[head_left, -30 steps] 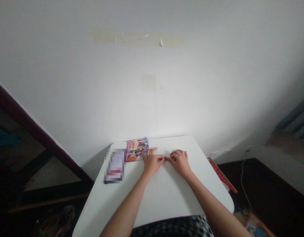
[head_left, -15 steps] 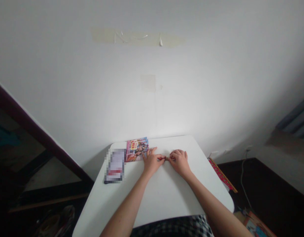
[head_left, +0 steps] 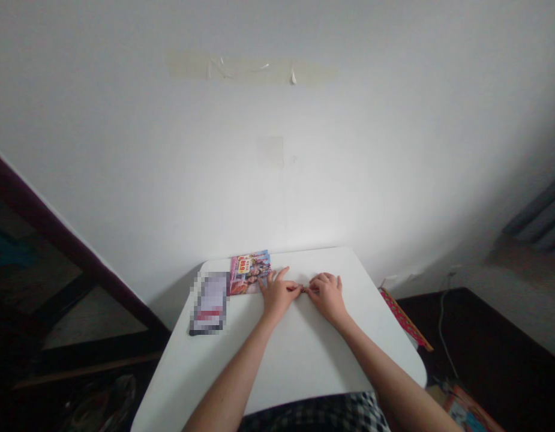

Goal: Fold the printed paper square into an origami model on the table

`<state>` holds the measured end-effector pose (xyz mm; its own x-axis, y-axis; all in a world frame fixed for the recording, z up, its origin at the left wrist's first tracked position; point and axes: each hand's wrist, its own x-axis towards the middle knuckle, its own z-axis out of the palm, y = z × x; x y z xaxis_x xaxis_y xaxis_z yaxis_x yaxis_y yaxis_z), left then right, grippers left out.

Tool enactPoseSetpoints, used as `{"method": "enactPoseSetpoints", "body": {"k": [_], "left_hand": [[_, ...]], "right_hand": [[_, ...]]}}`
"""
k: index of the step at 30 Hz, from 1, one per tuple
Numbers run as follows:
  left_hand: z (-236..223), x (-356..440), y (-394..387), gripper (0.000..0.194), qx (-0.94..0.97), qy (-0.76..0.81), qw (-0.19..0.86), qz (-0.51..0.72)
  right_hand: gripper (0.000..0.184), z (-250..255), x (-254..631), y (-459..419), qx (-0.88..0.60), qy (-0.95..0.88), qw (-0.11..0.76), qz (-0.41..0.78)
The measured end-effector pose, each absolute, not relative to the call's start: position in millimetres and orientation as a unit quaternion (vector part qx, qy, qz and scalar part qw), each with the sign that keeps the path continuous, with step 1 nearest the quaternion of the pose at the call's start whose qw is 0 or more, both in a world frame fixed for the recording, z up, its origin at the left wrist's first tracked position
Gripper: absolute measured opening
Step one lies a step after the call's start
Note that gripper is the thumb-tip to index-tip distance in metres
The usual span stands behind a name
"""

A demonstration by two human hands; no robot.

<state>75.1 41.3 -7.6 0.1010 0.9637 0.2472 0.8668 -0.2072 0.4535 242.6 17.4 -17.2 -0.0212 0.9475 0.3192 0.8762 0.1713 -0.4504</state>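
Observation:
A small dark, brownish piece (head_left: 303,290) is pinched between my two hands above the white table (head_left: 304,360); it is too small to name. My left hand (head_left: 277,297) grips its left end between thumb and forefinger, the other fingers spread toward the wall. From the other side my right hand (head_left: 328,295) pinches its right end, with its remaining fingers curled. Colourful printed leaflets (head_left: 248,269) lie just left of my left hand, whose outer fingers overlap their right edge.
A pixelated phone-like object (head_left: 209,303) lies on the table's left side. The white wall (head_left: 277,198) rises directly behind the table. A red patterned item (head_left: 405,318) stands beyond the right edge. A cable (head_left: 443,336) hangs to the floor at the right.
Both hands stay nearly in place. The red bit seen at my left fingertips half a second ago is now mostly hidden by the fingers.

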Motion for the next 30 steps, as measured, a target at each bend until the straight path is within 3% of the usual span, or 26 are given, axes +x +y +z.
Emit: {"method": "enactPoseSetpoints", "body": {"k": [22,30], "left_hand": [[-7.1,76.8,39.2,0.019,0.727,0.631,0.098,0.25],[-6.5,75.6,38.4,0.011,0.736,0.624,0.094,0.244]], "right_hand": [[0.011,-14.7,238.7,15.9,-0.662,-0.7,0.26,0.06],[0.012,-14.5,238.7,12.9,-0.663,-0.699,0.265,0.04]]}}
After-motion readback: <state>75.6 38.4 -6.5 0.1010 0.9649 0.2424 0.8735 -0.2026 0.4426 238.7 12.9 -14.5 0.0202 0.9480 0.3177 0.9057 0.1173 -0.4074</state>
